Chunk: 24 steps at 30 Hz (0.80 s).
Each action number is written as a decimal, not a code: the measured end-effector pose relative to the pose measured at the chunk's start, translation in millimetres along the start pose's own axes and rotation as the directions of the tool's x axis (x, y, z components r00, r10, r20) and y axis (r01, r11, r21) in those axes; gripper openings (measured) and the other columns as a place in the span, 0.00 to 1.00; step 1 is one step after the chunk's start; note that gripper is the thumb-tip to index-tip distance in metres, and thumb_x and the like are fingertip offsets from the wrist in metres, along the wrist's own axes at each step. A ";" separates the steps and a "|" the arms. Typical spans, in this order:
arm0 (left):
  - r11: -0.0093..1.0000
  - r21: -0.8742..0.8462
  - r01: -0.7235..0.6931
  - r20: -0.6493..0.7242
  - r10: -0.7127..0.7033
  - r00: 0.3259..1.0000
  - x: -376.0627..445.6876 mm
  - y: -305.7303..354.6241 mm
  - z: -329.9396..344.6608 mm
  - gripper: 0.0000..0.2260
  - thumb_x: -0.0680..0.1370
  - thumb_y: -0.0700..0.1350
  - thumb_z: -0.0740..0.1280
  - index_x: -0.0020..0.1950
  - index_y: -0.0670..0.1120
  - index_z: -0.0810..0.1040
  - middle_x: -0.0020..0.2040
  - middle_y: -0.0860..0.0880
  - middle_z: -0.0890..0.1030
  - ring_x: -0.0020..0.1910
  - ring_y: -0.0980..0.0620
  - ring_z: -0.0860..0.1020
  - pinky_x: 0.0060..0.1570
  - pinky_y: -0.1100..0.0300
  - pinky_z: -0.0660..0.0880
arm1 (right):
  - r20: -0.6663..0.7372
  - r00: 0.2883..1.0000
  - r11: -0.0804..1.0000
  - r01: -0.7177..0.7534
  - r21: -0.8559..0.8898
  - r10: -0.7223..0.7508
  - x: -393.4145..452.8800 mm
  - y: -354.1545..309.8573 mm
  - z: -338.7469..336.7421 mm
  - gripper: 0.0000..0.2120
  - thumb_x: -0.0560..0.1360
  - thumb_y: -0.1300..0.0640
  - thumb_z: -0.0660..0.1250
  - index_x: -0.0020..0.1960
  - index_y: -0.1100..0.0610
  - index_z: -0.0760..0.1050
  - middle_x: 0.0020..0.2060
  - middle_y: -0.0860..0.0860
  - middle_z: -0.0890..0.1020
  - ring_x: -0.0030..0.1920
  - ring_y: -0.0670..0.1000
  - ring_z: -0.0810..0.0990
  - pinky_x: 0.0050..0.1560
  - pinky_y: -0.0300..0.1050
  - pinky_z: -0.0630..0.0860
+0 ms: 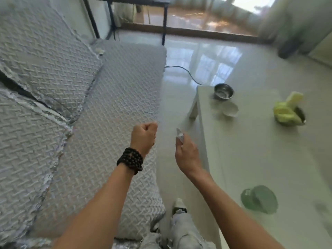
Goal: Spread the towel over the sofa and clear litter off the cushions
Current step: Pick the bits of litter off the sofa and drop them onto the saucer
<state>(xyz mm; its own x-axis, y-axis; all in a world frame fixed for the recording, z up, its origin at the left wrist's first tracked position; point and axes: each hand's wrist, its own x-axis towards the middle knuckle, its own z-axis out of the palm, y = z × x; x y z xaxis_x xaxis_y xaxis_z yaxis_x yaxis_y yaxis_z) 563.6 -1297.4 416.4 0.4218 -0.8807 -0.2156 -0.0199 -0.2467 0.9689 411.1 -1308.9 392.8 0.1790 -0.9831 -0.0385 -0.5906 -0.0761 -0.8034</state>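
Note:
A grey quilted towel [115, 90] lies spread over the sofa seat, and its back cushions [45, 56] carry the same cover. My left hand [143, 135], with a dark bead bracelet at the wrist, hovers as a closed fist over the seat's front edge; whether it holds anything I cannot tell. My right hand [186, 151] hangs over the floor gap between sofa and table, pinching a small crumpled white scrap of litter [179, 134] at its fingertips. A small pale scrap [100, 51] lies at the far end of the seat.
A pale low table [251, 150] stands to the right with a steel bowl [224, 91], a white bowl [230, 108], a yellow-green cloth on a dark dish [287, 112] and a green lid [260, 198]. A cable [186, 72] crosses the glossy floor. My leg [181, 225] shows below.

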 end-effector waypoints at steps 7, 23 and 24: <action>0.993 0.038 0.110 0.393 -0.116 0.912 -55.8 -16.9 199.4 0.20 0.78 0.51 0.64 0.29 0.51 0.61 0.23 0.52 0.61 0.19 0.54 0.58 0.24 0.62 0.56 | -0.280 0.867 0.911 -0.388 0.144 0.413 -69.2 135.3 -132.7 0.08 0.82 0.58 0.57 0.50 0.61 0.72 0.49 0.56 0.81 0.50 0.61 0.79 0.40 0.41 0.61; 0.639 0.338 0.691 0.346 -0.767 0.540 -120.1 -198.4 526.4 0.18 0.80 0.52 0.56 0.32 0.47 0.68 0.22 0.52 0.67 0.18 0.54 0.61 0.18 0.67 0.56 | -0.036 0.268 0.223 -0.711 0.667 0.963 -89.8 449.5 -253.1 0.08 0.79 0.53 0.56 0.44 0.54 0.69 0.34 0.50 0.72 0.29 0.49 0.67 0.27 0.42 0.63; 0.635 0.343 0.692 0.327 -0.771 0.546 -112.7 -211.5 541.8 0.17 0.80 0.51 0.56 0.33 0.46 0.69 0.22 0.52 0.67 0.18 0.54 0.62 0.19 0.67 0.57 | -0.001 0.258 0.188 -0.700 0.689 0.966 -78.7 466.6 -251.2 0.08 0.78 0.54 0.57 0.43 0.54 0.70 0.33 0.50 0.72 0.28 0.48 0.67 0.26 0.42 0.62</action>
<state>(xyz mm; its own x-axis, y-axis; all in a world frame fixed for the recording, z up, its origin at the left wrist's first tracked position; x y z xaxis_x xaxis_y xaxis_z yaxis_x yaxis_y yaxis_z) 29.2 -1365.1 169.9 -0.0507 -0.4231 -0.9047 -0.0322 -0.9047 0.4249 -76.2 -1308.8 170.2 -0.5252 -0.3272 -0.7856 0.3060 0.7888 -0.5331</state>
